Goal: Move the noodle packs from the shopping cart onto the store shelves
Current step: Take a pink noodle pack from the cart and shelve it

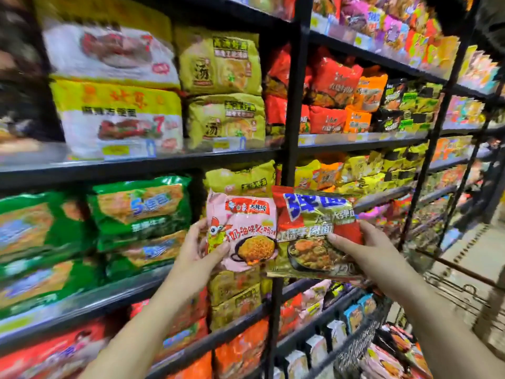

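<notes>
hands are both up in front of the black metal store shelves (142, 166), each with a noodle pack held upright and facing the person. the left hand (200, 248) grips a pale pink plastic noodle pack (246, 231) printed with a cartoon chicken and a pan of orange noodles, thumb across the front near its lower left corner and fingers curled behind the left edge. the right hand (363, 247) pinches a red and gold foil noodle pack (314, 233) with big blue lettering and a bowl of noodles on it, thumb pressed on the front at its right side, the other fingers hidden behind. the two packs sit side by side, their inner edges touching or slightly overlapping, right in front of the black upright post where two shelf bays meet. behind the pink pack, on the middle shelf, are stacked yellow crinkled multipacks (240, 179); to the left on that same shelf lie shiny green multipacks (142, 212), blurred. the shelf above carries large white and yellow bags (117, 116) and more olive-yellow bags (226, 119), with red and orange packs (336, 102) in the bay to the right. lower shelves show red and orange packs, too smeared to read. at the bottom right, the black wire mesh shopping cart (355, 343) stands close against the shelving, with more wrapped noodle packs (393, 351) lying inside it, some pink, some dark.
</notes>
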{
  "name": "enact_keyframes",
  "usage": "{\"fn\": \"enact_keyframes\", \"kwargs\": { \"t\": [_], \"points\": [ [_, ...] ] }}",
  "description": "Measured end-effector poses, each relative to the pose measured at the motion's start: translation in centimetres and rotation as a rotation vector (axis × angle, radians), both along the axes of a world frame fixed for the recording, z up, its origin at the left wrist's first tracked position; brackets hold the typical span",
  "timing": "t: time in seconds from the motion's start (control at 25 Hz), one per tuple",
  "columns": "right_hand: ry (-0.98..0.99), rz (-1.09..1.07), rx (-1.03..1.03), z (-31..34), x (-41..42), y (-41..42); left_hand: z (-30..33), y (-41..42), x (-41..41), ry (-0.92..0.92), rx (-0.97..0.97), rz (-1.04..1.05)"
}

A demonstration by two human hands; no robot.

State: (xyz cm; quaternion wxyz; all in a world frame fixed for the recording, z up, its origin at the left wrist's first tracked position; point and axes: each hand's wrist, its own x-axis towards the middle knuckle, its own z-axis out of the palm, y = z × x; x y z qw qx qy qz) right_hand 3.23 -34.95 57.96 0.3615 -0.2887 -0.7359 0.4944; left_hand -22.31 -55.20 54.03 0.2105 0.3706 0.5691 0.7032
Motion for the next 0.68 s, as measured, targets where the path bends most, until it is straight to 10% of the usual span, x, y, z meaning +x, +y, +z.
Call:
{"fn": "enact_keyframes", "kwargs": {
  "t": [0.68],
  "points": [
    [0.061,0.372,0.082,-0.5,-21.4,-35.5,-0.8,-44.0,-9.3,-0.004,0.090,0.432]
  ]
}}
